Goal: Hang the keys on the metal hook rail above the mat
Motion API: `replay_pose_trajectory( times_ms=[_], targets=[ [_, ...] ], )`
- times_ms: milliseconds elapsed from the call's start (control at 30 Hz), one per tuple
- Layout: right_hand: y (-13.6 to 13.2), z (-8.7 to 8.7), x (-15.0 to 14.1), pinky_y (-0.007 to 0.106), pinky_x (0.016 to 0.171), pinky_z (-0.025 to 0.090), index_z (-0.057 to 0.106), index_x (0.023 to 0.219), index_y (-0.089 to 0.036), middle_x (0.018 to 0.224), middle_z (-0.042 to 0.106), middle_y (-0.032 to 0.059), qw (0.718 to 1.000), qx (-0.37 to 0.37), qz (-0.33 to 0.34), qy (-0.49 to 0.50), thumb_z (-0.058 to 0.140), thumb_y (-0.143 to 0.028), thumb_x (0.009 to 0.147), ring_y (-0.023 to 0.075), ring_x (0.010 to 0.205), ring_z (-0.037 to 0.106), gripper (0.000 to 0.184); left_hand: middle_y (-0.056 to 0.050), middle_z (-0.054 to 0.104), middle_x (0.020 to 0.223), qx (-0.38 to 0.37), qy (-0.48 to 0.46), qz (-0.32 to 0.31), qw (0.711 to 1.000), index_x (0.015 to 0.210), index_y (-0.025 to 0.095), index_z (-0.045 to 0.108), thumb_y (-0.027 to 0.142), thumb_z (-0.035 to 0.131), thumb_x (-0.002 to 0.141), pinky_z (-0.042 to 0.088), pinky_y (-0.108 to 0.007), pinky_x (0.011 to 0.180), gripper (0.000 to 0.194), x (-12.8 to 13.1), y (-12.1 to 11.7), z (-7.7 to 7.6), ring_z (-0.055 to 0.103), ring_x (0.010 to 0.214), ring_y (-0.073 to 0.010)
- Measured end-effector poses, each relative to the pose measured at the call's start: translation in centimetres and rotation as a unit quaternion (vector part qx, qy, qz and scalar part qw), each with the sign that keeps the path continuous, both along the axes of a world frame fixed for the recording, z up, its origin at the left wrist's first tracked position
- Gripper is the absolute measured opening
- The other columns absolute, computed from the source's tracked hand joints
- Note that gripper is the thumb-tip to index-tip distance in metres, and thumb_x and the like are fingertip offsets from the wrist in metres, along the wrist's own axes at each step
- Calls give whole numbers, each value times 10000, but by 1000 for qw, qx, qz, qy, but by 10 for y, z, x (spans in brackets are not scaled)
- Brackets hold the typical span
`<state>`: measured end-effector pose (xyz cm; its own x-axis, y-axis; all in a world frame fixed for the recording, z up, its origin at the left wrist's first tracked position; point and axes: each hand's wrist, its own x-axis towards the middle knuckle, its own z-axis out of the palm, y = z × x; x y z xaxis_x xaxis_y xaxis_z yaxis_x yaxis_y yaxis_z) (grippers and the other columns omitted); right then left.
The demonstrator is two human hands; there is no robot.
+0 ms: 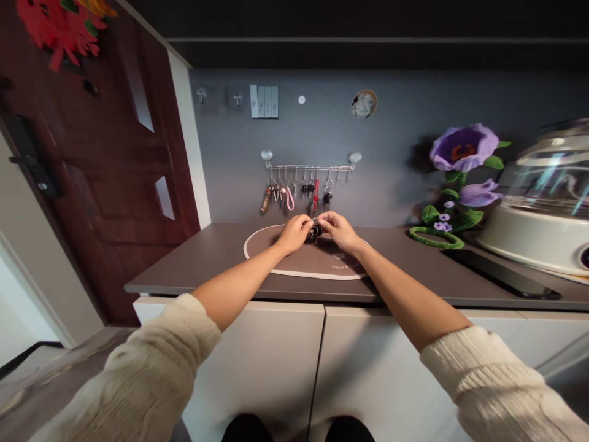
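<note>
Both my hands meet over a brown oval mat (304,261) with a pale rim. Between them hangs a bunch of keys (315,233), dark and small, on a thin metal ring. My left hand (296,233) pinches the ring from the left. From the other side, the fingers of my right hand (339,231) are closed on the same ring. My fingers hide part of the bunch. Just behind, a clear hook rail (310,167) on the wall carries several key sets, among them a pink loop (289,198), a red strap (316,193) and a brown tag (265,201).
To the right stand purple artificial flowers (464,147), a black flat slab like a phone (501,273) and a white appliance with a clear top (529,227). A dark red door (110,172) is at the left. A dark shelf (368,37) overhangs the counter (221,258).
</note>
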<state>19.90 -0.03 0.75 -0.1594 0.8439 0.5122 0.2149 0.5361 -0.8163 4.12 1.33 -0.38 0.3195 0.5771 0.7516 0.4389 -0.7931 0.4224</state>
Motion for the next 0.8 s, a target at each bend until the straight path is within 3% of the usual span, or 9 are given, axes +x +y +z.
replay_pose_trajectory(
  times_ms=[200,433,800],
  targets=[
    [0,-2,-2,249,659,444,536,819,-169,750,575,-6,997,-53,29,49,639,-331,666,99,675,528,246,-12,582,731,-13,-29,-2,999,766,157,531,230,403,837,412,-250,701,164,0,-1,3,519,726,-123],
    [0,-4,-4,244,642,432,542,751,-171,674,549,-28,993,-66,58,77,677,-400,617,83,610,504,297,-6,577,711,-22,-69,0,997,765,158,531,242,409,833,415,-244,682,164,1,-1,3,518,713,-119],
    [5,0,0,260,703,415,576,708,-157,687,577,-12,991,18,-15,132,678,-404,602,97,658,511,288,-32,599,793,1,-79,14,997,786,155,544,254,422,838,422,-245,712,166,2,-5,3,540,755,-125]
  ],
)
